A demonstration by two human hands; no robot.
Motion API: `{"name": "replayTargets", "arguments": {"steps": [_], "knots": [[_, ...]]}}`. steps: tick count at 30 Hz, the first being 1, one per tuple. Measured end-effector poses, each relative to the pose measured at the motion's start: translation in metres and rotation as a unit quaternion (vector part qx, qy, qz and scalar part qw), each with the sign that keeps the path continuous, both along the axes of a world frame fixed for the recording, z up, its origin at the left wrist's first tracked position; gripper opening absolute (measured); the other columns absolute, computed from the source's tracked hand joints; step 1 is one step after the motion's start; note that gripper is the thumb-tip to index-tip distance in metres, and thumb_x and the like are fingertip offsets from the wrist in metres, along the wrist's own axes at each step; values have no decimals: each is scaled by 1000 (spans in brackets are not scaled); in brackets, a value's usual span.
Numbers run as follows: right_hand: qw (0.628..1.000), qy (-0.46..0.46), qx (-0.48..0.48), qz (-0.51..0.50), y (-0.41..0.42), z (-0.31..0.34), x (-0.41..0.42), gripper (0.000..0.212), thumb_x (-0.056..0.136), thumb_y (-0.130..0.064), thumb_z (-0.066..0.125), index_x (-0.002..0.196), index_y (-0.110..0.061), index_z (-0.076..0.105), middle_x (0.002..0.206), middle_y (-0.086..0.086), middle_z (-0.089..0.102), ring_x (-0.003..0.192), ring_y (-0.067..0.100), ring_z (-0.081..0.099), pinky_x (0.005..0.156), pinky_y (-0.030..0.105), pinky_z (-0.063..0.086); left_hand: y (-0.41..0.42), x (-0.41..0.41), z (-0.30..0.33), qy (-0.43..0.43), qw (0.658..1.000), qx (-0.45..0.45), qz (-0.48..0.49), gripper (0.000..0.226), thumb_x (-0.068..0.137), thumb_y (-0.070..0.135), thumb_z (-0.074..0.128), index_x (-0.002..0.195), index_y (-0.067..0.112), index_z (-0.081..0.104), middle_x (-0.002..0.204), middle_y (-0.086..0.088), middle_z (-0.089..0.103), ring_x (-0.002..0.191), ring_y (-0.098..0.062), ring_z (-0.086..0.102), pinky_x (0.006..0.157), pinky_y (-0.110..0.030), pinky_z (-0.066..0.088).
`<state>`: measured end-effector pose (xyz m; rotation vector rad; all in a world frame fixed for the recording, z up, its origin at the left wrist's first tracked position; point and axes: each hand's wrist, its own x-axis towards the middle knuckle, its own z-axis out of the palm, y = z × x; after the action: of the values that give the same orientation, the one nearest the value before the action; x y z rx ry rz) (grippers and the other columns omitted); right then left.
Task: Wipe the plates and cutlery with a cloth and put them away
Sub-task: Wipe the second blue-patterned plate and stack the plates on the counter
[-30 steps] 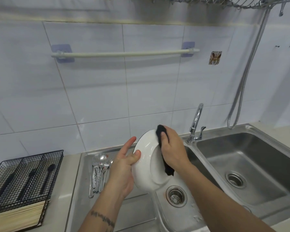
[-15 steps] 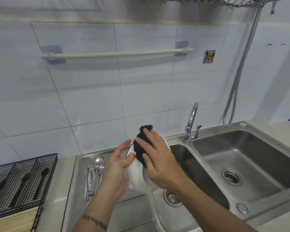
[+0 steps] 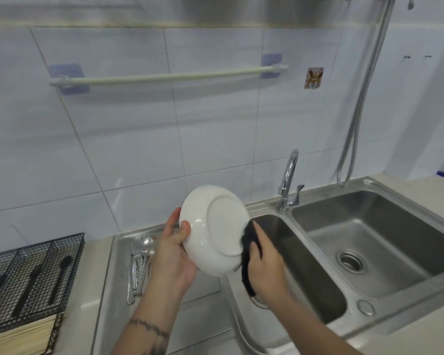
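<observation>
Since the earlier frame the white plate point(image 3: 215, 230) has been turned so its underside faces the camera, and the right hand point(image 3: 265, 261) with the dark cloth point(image 3: 249, 248) has slid from the plate's upper part down to its right edge. Held tilted at the centre of the frame, above the join of the draining board and the left sink basin point(image 3: 305, 265), the plate is gripped at its left rim by the left hand point(image 3: 173, 254), thumb curled over the underside, other fingers behind. Right fingers point(image 3: 254, 248) are curled round the cloth, pressing it to the rim; the rest of the cloth hangs below the hand. At lower left of centre, a bunch of metal cutlery point(image 3: 139, 262) lies on the draining board. A black wire cutlery basket point(image 3: 34, 275) stands on the surface at the far lower left, dark-handled utensils inside. The faucet point(image 3: 289, 180) rises between the two basins, right of centre.
</observation>
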<state>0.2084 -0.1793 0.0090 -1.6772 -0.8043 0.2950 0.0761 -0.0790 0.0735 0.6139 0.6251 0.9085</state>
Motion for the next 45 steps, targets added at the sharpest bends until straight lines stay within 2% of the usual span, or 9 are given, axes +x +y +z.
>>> {"name": "replayTargets", "arguments": {"steps": [5,10,15,23,30,33,38,41,45], "knots": [[986,-166,-3,32,-2,-10,-46,54,96,-20,40,147,-36,33,157,-18,21,146,2,11,117,19,11,-3,14,-3,-9,1000,-16,16,41,99,6,48,137,20,55,123,-8,69,91,-22,71,81,-44,55],[961,-258,15,101,14,12,-36,53,97,-24,30,149,-28,34,159,-10,21,148,11,14,121,40,10,-6,12,-3,17,999,-18,-33,40,100,5,48,136,20,56,126,-16,68,110,-32,68,92,-47,53],[954,-281,-6,99,32,39,2,54,95,-31,25,147,-27,38,158,-9,24,147,8,12,121,40,12,-7,0,6,104,988,96,-59,47,94,-4,54,129,26,60,98,-12,77,79,-24,74,70,-35,60],[922,-272,-156,229,29,67,28,33,97,-26,40,129,-25,50,126,-6,56,114,14,51,99,32,41,13,-27,17,286,868,382,-137,64,89,-10,59,125,43,59,71,-5,70,64,-22,53,64,-31,45],[918,-289,-133,237,17,63,-6,17,86,-17,45,94,-31,51,99,-12,49,94,13,53,79,36,49,36,-45,7,375,791,462,-141,59,87,-8,58,105,48,65,91,6,73,67,-8,58,68,-28,47],[900,-379,-104,188,21,48,-16,20,80,-11,50,88,-29,55,92,-11,45,88,13,47,76,31,43,34,-47,-9,410,767,491,-57,56,86,-3,61,102,51,65,95,17,72,97,-9,63,90,-36,50],[899,-412,-70,134,23,31,-19,20,75,-9,45,85,-21,58,87,-7,50,81,16,45,73,33,40,3,-34,-31,285,898,331,58,43,81,24,67,116,48,63,139,12,54,137,-9,42,116,-47,33],[892,-420,-50,163,14,25,-27,20,77,-7,44,84,-19,59,85,-6,50,78,17,45,72,33,40,-2,-17,-27,118,988,58,87,54,89,16,61,135,43,52,122,-3,60,94,-17,63,82,-44,54],[874,-399,-113,255,2,21,-38,21,84,-19,41,97,-26,54,95,-10,48,89,13,45,81,31,42,11,-17,-25,123,982,-26,141,78,83,-16,34,140,36,48,127,-13,56,55,-15,56,46,-27,46]]}}
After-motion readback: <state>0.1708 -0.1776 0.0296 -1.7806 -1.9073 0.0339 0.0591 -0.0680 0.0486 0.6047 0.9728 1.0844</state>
